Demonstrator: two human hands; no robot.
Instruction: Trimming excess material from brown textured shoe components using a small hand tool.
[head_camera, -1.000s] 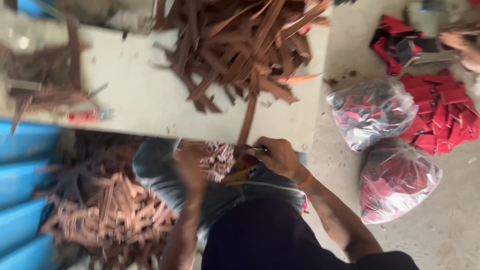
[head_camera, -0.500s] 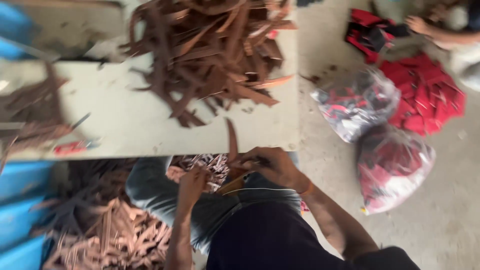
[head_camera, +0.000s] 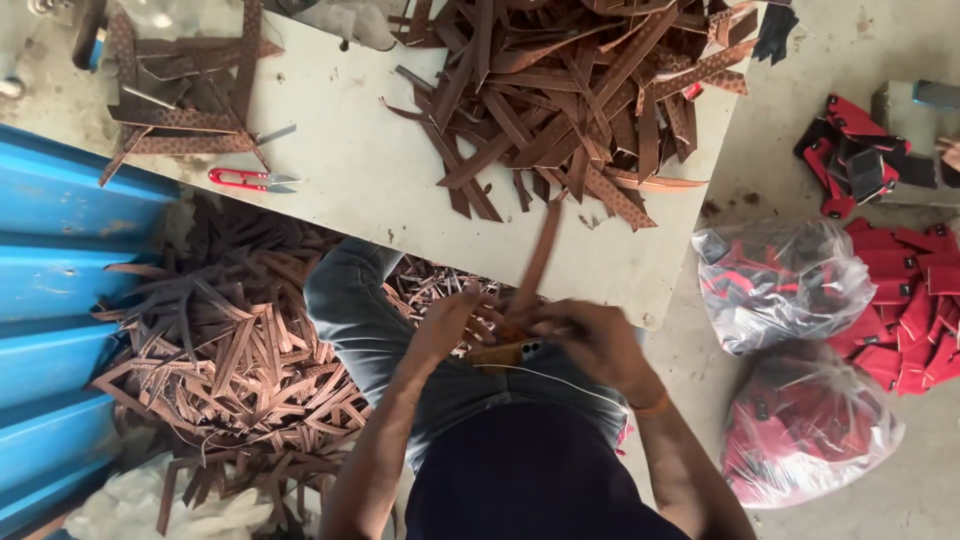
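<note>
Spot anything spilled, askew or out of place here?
Yes. A loose heap of brown strips lies scattered on the floor beside the table, not stacked. The pile on the table is tangled too. Both hands, left hand and right hand, hold one strip.

We see the person from above, wearing a dark navy top with short sleeves that leave both forearms bare. Faded blue-grey jeans (head_camera: 370, 320) cover the legs, creased at the bent knee. The right hand (head_camera: 590, 345) carries a thin orange band (head_camera: 652, 405) at the wrist, while the left hand (head_camera: 450, 325) is bare of any ornament.
</note>
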